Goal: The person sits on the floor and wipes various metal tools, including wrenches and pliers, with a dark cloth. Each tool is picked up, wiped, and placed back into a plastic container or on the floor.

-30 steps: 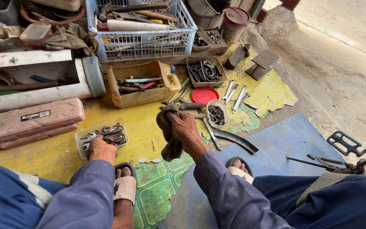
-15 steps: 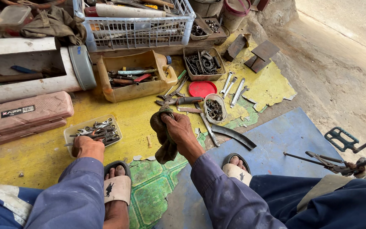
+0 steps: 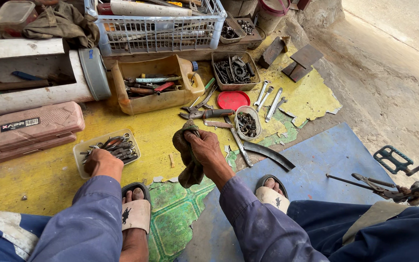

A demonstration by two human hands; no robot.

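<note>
- We see the right hand (image 3: 208,149) closed in a grip on a dirty olive rag (image 3: 186,154), which hangs bunched from the fingers above the yellow floor mat (image 3: 49,179).
- The left hand (image 3: 102,162) rests at the near edge of a shallow clear tray (image 3: 81,151) holding small metal tools; we cannot tell whether its fingers are curled on anything.
- Just beyond the rag lie pliers (image 3: 203,113) on the mat, with a red lid (image 3: 233,100) and a small tub of bolts (image 3: 247,123) beside them.
- A cut-open yellow jug (image 3: 122,94) holding hand tools sits farther back, in front of a white wire basket (image 3: 156,33).
- A pink case (image 3: 27,127) lies to the left of the tray.
- Both feet wear sandals (image 3: 136,213) on the green and blue mats.
</note>
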